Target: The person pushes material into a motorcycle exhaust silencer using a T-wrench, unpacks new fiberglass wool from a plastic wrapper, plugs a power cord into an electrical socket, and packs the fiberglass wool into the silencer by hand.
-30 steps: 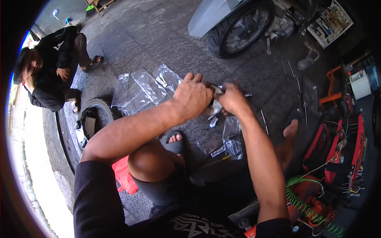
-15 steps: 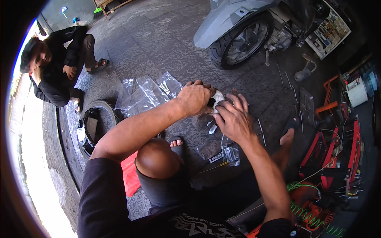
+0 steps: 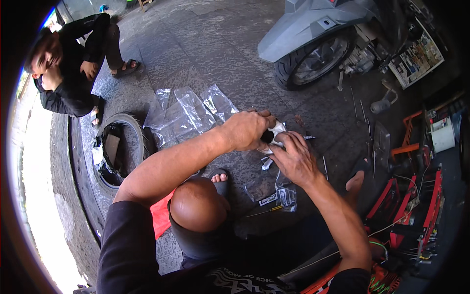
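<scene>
Out in front of my knee, both hands hold a small whitish, shiny piece (image 3: pixel 278 128) with a dark opening in its middle; its exact kind does not show. My left hand (image 3: pixel 248 130) is closed on its left side, fingers curled over the top edge. My right hand (image 3: pixel 295 159) grips the right side with bent fingers, the thumb near the dark opening. Just below them, pale crumpled scraps (image 3: pixel 267 163) lie on the floor. Clear plastic bags (image 3: pixel 193 110) are spread out beyond my left forearm.
A yellow-handled screwdriver (image 3: pixel 275 208) lies near my foot. At left are a loose tyre (image 3: pixel 142 139) and a seated person (image 3: pixel 73 63). A grey motorcycle (image 3: pixel 313 39) stands far right. Red metal racks (image 3: pixel 431 215) and an orange stand (image 3: pixel 407 142) are at the right.
The view has shifted, so the motorcycle sits further right. My hands have moved slightly down and right in the picture, still on the whitish piece; my right fingers are bent more closely over it.
</scene>
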Demonstrator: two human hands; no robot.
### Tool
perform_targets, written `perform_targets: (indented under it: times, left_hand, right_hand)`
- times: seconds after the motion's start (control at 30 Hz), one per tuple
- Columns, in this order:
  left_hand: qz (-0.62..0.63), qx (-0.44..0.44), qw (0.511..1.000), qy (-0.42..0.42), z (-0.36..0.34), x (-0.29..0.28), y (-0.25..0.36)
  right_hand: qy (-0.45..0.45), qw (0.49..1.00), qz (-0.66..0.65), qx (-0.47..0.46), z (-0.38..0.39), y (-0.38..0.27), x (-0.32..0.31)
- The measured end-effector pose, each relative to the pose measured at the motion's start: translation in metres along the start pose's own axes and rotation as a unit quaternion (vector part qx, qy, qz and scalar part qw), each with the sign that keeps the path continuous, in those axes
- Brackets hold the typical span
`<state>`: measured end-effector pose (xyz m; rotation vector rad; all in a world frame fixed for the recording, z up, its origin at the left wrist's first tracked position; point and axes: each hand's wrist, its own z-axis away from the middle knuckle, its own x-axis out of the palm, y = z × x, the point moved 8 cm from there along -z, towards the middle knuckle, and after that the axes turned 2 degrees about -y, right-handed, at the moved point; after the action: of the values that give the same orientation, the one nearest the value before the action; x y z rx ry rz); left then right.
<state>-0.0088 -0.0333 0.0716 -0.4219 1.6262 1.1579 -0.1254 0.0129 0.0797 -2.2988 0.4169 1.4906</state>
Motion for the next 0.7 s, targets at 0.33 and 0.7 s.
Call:
perform_targets:
  times: [0.33, 0.7]
  left_hand:
    - [0.101, 0.041, 0.994, 0.004, -0.002, -0.010, -0.022]
    - [0.054, 0.383, 0.868, 0.311, 0.012, 0.010, -0.030]
  right_hand:
    - [-0.021, 0.999, -0.021, -0.024, -0.014, 0.016, 0.008]
    - [0.067, 0.997, -0.027, -0.011, 0.001, 0.046, 0.031]
